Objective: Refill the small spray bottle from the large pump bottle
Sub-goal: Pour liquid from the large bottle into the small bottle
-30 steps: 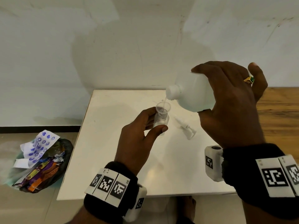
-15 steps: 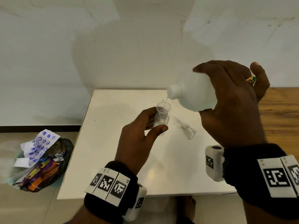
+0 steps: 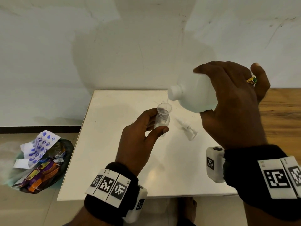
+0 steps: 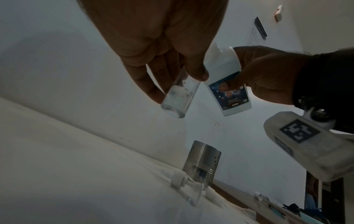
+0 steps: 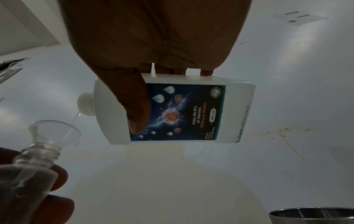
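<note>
My left hand point(image 3: 143, 131) holds the small clear spray bottle point(image 3: 162, 122) upright above the white table point(image 3: 104, 160), fingers and thumb curled round its body. A clear funnel point(image 3: 164, 108) sits in its neck. My right hand point(image 3: 231, 101) grips the large white bottle point(image 3: 193, 95), tipped on its side with its open neck point(image 3: 174, 92) just above the funnel. A thin stream of clear liquid runs from the neck into the funnel point(image 5: 55, 130). The blue label point(image 5: 182, 112) shows in the right wrist view. Some liquid sits in the small bottle point(image 4: 178, 97).
The white pump head point(image 3: 187, 128) lies on the table right of the small bottle, beside a perforated steel cup point(image 4: 201, 163). A bag of rubbish point(image 3: 39, 162) sits on the floor at the left. A wooden surface point(image 3: 280, 111) adjoins the table's right side.
Both hands hold almost still while the stream keeps running. The large bottle has shifted very slightly right.
</note>
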